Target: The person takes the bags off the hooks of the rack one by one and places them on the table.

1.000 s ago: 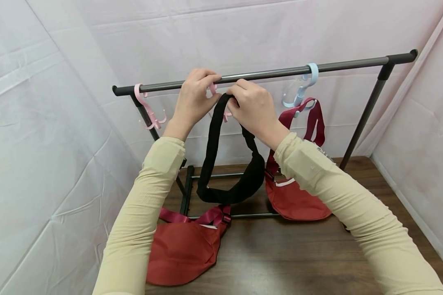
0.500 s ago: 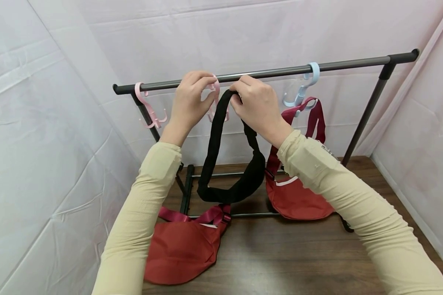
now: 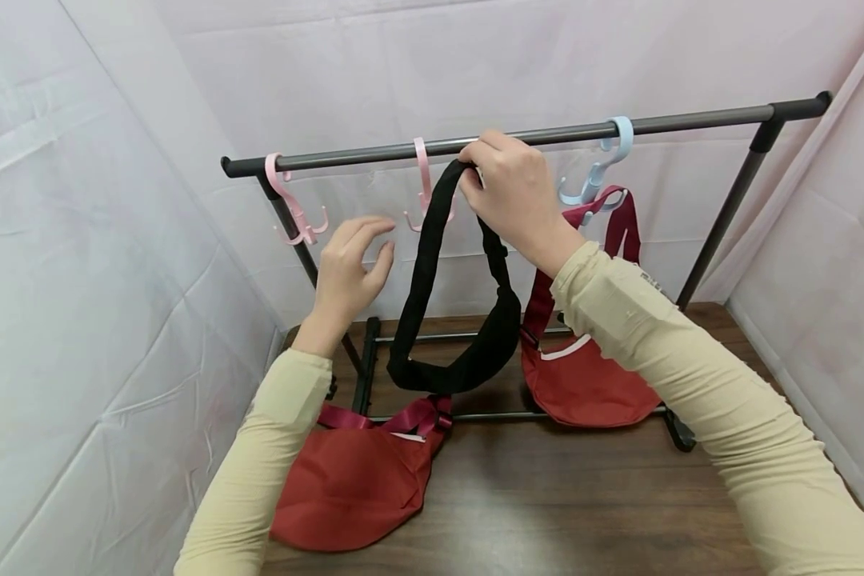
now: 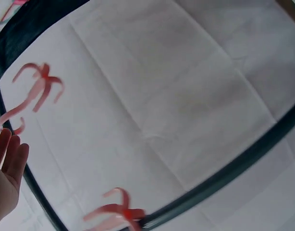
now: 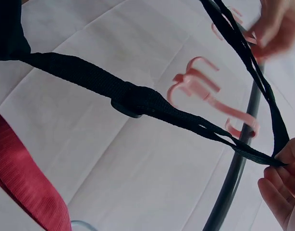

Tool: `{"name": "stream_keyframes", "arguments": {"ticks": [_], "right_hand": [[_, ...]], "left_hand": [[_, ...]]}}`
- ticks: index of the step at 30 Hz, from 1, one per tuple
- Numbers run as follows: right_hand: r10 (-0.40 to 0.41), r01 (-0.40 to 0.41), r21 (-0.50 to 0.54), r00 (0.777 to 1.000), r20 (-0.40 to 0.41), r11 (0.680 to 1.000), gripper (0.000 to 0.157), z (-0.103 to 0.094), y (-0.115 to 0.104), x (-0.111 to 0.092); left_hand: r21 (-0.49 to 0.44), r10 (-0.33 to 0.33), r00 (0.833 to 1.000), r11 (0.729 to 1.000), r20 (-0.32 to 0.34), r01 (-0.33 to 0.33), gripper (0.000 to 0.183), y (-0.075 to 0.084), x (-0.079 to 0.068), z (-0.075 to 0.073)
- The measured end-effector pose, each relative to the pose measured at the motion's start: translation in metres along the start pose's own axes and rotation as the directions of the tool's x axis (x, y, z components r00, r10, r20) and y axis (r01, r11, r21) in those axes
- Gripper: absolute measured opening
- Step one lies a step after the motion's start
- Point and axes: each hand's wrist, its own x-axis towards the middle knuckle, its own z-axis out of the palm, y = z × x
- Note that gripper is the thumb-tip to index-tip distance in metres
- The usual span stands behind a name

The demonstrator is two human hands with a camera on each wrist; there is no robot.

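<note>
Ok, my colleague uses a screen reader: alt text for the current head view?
The right hand holds a black bag up by its strap near a rail; the left hand holds nothing. Two pink hooks and a blue hook hang on the rail; a red bag hangs from the blue one, another red bag lies on the table.

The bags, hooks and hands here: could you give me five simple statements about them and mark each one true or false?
1. The right hand holds the black bag by its strap. True.
2. Both hands hold the black bag. False: the left hand holds nothing.
3. The blue hook has a red bag's strap looped over it. True.
4. Every hook carries a bag. False: the two pink hooks carry none.
5. The second red bag lies on the wooden surface. True.
</note>
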Motion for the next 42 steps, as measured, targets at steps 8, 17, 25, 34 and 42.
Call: {"name": "stream_keyframes", "arguments": {"ticks": [8, 17, 25, 34, 42], "right_hand": [[0.021, -0.021, -0.025, 1.000, -0.001, 0.999, 0.017, -0.006, 0.008, 0.001], [0.018, -0.019, -0.033, 1.000, -0.014, 0.999, 0.018, -0.011, 0.006, 0.001], [0.014, -0.014, -0.035, 1.000, -0.008, 0.999, 0.019, -0.013, 0.005, 0.003], [-0.015, 0.013, -0.028, 0.999, -0.049, 1.000, 0.017, -0.016, 0.004, 0.004], [-0.021, 0.019, -0.023, 0.998, -0.059, 1.000, 0.017, -0.023, 0.002, 0.006]], "left_hand": [[-0.138, -0.149, 0.972, 0.975, 0.183, 0.176, 0.024, -0.009, -0.070, 0.009], [-0.255, -0.383, 0.808, 0.812, 0.447, 0.526, 0.046, -0.008, -0.149, 0.029], [-0.221, -0.541, 0.685, 0.683, 0.489, 0.697, 0.055, 0.001, -0.186, 0.047], [-0.363, -0.702, 0.544, 0.410, 0.460, 0.836, 0.042, 0.014, -0.201, 0.063], [-0.509, -0.783, 0.515, 0.303, 0.349, 0.805, 0.025, 0.027, -0.189, 0.057]]}}
